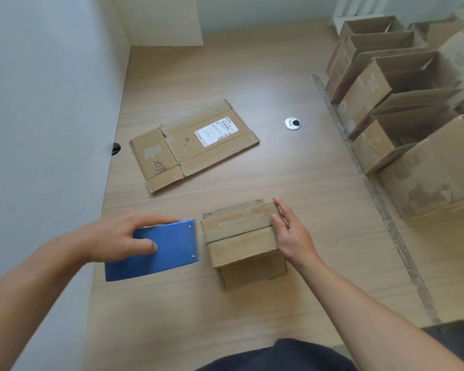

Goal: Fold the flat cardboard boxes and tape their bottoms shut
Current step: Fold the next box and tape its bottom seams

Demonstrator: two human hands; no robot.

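Nearest: dark garment [276,354] at the lower edge, both forearms reaching out over the desk [252,311]. Taping step, by the look of it. Bottom flaps of the small box [241,236] folded shut and facing up, sitting between the two hands. No tape visible along the centre seam, though hard to rule out clear tape at this sharpness. Gripping the blue tape dispenser [166,253] with left hand [123,236]: thumb on the flat face, fingers curled over the far edge, dispenser end just beside the box's left side. Bracing with right hand [289,231], uncurled, fingers straight against the box's right side, thumb pressing the top flap. Next: seat dispenser on the left wall, drag along the seam toward right hand, keep flaps pinned, cut. Box worn brown corrugate, torn paper patches, flaps slightly misaligned with a dark gap at the seam. Beyond both hands, one flat box [193,145] with white label [216,131], not yet folded. Out past right hand, a row of erected boxes [413,129].
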